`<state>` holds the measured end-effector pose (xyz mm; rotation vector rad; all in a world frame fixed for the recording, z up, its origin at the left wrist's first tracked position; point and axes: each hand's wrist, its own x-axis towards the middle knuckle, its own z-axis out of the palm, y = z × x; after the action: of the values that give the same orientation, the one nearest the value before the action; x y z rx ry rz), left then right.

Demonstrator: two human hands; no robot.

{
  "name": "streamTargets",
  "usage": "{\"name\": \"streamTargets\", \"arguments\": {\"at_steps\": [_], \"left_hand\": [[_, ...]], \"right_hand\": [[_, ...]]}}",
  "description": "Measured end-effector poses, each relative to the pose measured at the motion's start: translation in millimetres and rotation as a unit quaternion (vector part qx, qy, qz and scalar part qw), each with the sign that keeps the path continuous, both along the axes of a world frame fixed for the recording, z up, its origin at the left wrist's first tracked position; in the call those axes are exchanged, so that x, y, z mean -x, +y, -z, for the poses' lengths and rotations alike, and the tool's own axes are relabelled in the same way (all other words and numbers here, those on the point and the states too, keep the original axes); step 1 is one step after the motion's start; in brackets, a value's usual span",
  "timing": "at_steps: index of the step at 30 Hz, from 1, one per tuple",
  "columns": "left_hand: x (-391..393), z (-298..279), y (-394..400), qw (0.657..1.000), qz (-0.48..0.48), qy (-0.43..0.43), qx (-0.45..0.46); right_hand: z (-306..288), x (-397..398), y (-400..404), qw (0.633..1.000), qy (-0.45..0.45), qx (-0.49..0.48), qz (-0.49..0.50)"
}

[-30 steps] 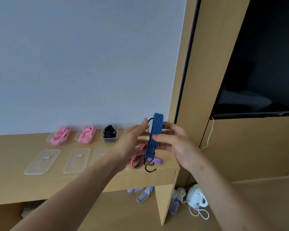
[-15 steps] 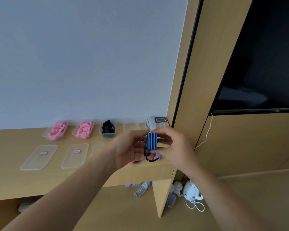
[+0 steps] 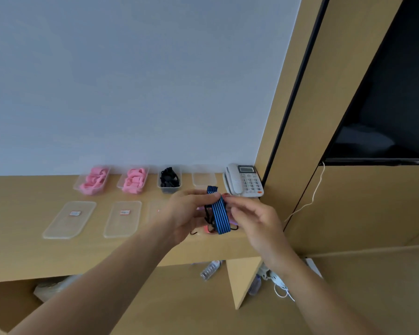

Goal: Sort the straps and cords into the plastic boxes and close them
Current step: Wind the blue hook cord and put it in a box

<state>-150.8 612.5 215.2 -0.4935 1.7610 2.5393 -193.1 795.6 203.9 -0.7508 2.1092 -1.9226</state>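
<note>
Blue bungee cord (image 3: 218, 213): folded into a flat bundle, upright between both hands (black hooks dangling beside it).
Left hand (image 3: 184, 213): fingers curled, pinching the bundle's upper left side.
Right hand (image 3: 254, 220): fingertips pinching its right edge.
Empty box (image 3: 203, 179): just beyond the grip.

1. Four clear plastic boxes (image 3: 92, 181) (image 3: 133, 180) (image 3: 169, 181) (image 3: 204, 179) line the desk's back edge.
2. Two hold pink straps (image 3: 93, 179) (image 3: 134, 179); one holds black cords (image 3: 169, 177).
3. Two loose lids (image 3: 69, 220) (image 3: 123, 218) show fully.
4. One telephone (image 3: 243, 180).
5. One blue strap (image 3: 219, 212), two hands (image 3: 188, 215) (image 3: 253, 220).
</note>
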Motion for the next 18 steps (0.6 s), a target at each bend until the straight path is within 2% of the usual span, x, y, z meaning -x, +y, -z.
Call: {"name": "streamTargets", "arguments": {"at_steps": [2, 4, 7, 11, 13, 16, 18], "left_hand": [[-0.2, 6.3, -8.6, 0.998, -0.054, 0.012, -0.002], [2.3, 13.0, -14.3, 0.995, -0.101, 0.018, 0.003], [9.8, 26.0, -14.4, 0.988, -0.156, 0.014, -0.01], [28.2, 44.3, -12.6, 0.986, -0.164, -0.015, -0.004], [43.0, 52.6, -21.2, 0.986, -0.165, -0.032, 0.004], [69.2, 63.4, -42.1, 0.986, -0.16, -0.049, -0.002], [91.9, 70.1, -56.3, 0.986, -0.159, -0.058, 0.005]], "right_hand": [[6.6, -6.5, -15.5, 0.995, -0.097, 0.015, 0.005], [15.4, -12.4, -29.8, 0.991, -0.132, -0.003, -0.008], [27.3, -14.4, -49.6, 0.994, 0.017, -0.098, 0.037], [37.4, 5.2, -73.1, 0.967, 0.167, -0.172, 0.091], [46.1, 23.2, -82.0, 0.96, 0.171, -0.209, 0.079], [57.4, 61.2, -93.0, 0.975, 0.092, -0.198, 0.04], [64.7, 91.9, -102.1, 0.978, 0.074, -0.191, 0.028]]}}
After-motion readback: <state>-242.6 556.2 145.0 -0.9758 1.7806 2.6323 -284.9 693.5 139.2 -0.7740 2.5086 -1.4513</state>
